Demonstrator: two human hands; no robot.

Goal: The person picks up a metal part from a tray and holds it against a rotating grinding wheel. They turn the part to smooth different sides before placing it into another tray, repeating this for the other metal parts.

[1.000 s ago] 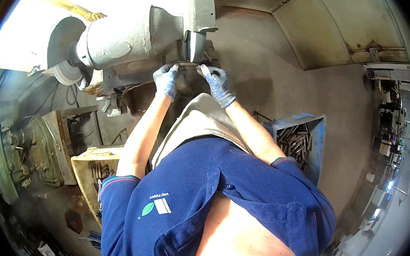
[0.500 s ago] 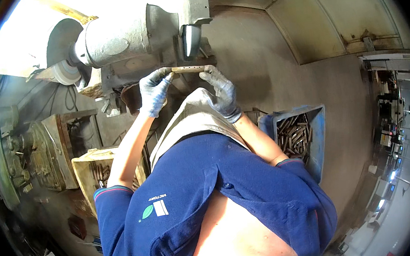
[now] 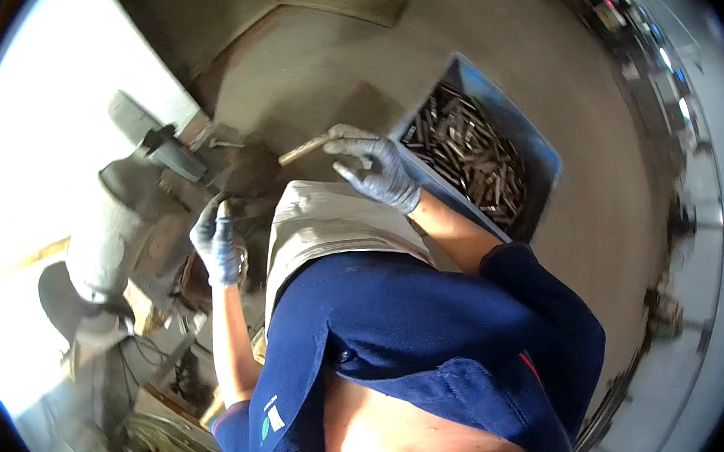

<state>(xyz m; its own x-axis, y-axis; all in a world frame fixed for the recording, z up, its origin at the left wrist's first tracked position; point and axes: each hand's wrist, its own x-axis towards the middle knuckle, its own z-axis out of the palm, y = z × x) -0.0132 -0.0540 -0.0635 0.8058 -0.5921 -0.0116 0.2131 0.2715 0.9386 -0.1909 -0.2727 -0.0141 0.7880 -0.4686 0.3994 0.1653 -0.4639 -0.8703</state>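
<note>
A narrow metal bar (image 3: pixel 303 151) is held by one end in the fingers of the gloved right hand (image 3: pixel 383 171), just left of the blue crate (image 3: pixel 542 169), where metal pieces (image 3: pixel 466 145) are heaped. Farther left of the crate, the gloved left hand (image 3: pixel 217 242) is raised; whether anything is gripped cannot be told.

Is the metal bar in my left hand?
No, your right hand grips one end of the metal bar, well apart from your left hand.
</note>
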